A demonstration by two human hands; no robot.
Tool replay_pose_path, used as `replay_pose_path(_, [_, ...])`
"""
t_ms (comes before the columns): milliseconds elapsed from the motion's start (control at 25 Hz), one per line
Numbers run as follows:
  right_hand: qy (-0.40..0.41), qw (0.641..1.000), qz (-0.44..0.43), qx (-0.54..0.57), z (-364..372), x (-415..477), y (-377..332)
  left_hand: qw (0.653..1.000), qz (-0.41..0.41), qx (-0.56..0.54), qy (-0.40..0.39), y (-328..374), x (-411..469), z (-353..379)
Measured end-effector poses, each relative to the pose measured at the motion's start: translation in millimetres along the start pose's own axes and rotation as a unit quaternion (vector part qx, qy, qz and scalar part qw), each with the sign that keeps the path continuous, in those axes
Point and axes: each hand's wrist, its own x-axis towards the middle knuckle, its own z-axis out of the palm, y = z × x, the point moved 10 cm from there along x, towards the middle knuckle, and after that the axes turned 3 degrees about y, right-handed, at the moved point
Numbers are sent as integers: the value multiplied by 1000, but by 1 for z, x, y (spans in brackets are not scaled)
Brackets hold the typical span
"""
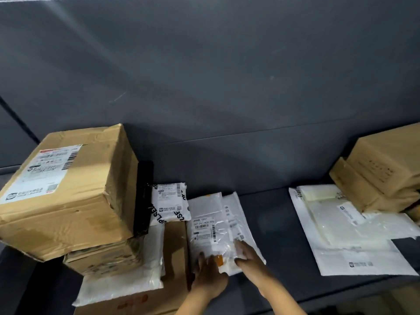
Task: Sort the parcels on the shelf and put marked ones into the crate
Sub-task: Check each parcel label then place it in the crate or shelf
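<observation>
A white plastic mailer (212,226) with a barcode label lies on the dark shelf (279,226), on top of another white mailer (241,214). My left hand (210,272) rests flat on its near edge, beside an orange sticker (219,260). My right hand (246,254) lies on its near right corner with the fingers stretched out. A small white printed mailer (170,202) sits just behind to the left. No crate is in view.
A large cardboard box (68,192) is stacked on smaller boxes at the left, with a black packet (143,196) against its side. A flat brown box (172,269) lies under a white bag (127,278). White mailers (354,235) and brown boxes (381,173) fill the right.
</observation>
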Motion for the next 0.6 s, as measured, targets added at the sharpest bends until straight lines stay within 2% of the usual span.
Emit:
replay_pose_path(120, [100, 993, 56, 42, -63, -20, 36, 999, 21, -9, 31, 31, 6, -5])
replay_pose_path(280, [239, 954, 132, 126, -160, -61, 99, 995, 102, 16, 3, 106, 9, 10])
replay_pose_path(440, [319, 903, 196, 209, -226, -116, 160, 983, 175, 41, -36, 186, 3, 47])
replay_pose_path(600, [354, 863, 222, 285, -263, -144, 191, 978, 186, 37, -86, 231, 0, 77])
